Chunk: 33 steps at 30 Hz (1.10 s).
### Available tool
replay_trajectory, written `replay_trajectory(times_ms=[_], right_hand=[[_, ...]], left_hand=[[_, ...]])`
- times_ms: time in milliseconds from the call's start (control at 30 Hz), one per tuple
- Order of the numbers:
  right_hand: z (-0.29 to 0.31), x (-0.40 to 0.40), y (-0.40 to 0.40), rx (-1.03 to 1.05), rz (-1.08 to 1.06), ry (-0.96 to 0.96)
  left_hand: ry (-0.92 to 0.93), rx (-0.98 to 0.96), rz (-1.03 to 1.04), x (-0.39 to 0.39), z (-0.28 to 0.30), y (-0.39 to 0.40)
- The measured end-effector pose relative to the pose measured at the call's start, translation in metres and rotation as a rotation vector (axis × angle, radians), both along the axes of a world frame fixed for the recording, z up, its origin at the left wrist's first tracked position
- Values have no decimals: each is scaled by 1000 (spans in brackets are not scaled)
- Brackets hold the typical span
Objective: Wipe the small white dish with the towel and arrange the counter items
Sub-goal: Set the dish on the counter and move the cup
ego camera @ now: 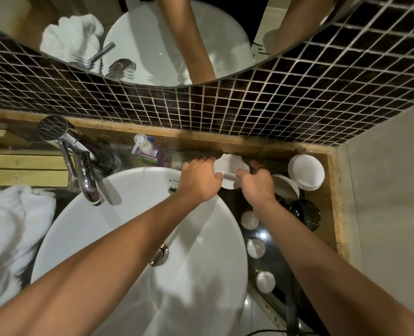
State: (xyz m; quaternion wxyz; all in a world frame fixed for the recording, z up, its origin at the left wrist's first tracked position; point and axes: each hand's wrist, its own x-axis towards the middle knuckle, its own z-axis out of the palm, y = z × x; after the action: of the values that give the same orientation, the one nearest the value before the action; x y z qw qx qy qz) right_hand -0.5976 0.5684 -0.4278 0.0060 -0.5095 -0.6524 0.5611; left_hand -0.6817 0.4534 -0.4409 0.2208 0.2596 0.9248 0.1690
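Head view: both hands grip the small white dish (231,169) at the back of the counter (332,190), right of the sink (128,238). Left hand (199,179) pinches its left rim, right hand (255,183) its right rim. Towel (9,236) lies left of the sink, untouched.

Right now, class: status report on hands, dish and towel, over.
Left hand and right hand both on small white dish. Towel lying left of sink, untouched.
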Motion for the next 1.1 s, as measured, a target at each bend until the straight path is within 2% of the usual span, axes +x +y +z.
replay_trajectory(times_ms=[167, 400, 667, 900, 1100], right_hand=[[13, 17, -8, 75, 89, -10], [27, 64, -18, 240, 286, -41], [20, 138, -29, 454, 457, -244], [10, 175, -35, 501, 513, -349], [1, 183, -38, 531, 530, -357]], left_hand=[[100, 28, -104, 15, 8, -7], [143, 46, -457, 44, 27, -5], [209, -14, -679, 85, 29, 19], [207, -252, -780, 112, 14, 41], [191, -227, -710, 118, 0, 48]])
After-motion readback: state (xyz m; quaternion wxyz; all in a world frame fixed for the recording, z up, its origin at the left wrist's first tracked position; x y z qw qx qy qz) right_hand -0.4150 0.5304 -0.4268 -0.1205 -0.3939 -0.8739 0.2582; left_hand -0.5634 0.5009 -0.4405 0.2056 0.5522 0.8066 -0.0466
